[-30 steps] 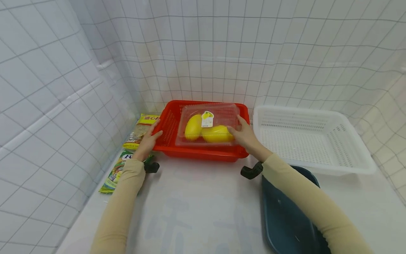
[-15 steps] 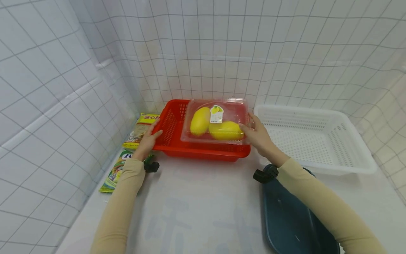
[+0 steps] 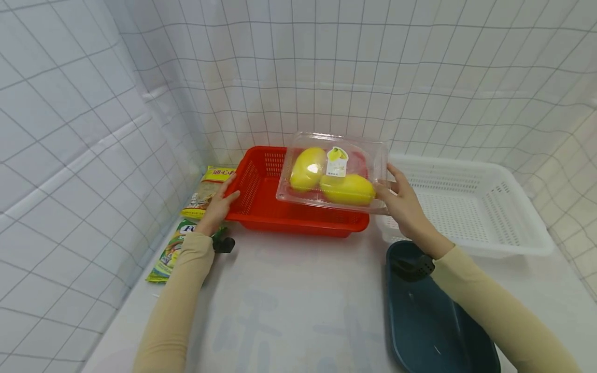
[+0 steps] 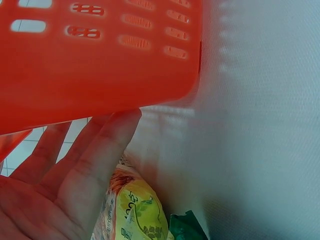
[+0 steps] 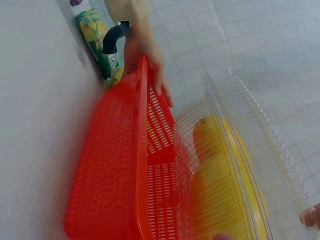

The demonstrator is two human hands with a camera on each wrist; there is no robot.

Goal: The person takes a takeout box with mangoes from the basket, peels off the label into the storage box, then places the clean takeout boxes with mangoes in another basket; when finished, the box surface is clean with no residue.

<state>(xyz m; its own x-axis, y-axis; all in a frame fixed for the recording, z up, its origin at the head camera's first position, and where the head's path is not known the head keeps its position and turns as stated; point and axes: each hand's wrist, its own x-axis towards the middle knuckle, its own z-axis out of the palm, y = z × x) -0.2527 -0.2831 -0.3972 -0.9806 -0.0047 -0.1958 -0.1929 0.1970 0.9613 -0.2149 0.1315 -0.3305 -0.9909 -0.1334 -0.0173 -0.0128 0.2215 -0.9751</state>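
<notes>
My right hand (image 3: 403, 202) holds a clear plastic box (image 3: 298, 142) by its right end, the thumb on the near side. Two yellow mangoes (image 3: 347, 189), or fruits that look like them, lie inside under a white label (image 3: 337, 161). The box is tilted above the right part of a red basket (image 3: 298, 226); the right wrist view also shows it over the basket's inside. At the basket's left corner, my left hand (image 3: 215, 210) grips the edge. In the left wrist view its fingers (image 4: 82, 160) reach up to the red wall.
A white basket (image 3: 527, 243) stands to the right. In front of it is a dark blue tray (image 3: 420, 311), partly under my right forearm. Two food packets, one yellow (image 3: 198, 199) and one green (image 3: 170, 254), lie at the left by the gridded side wall (image 3: 70, 181).
My right hand has lifted the clear box from inside the red basket, carrying it up and to the right. The left hand has stayed at the basket's corner.
</notes>
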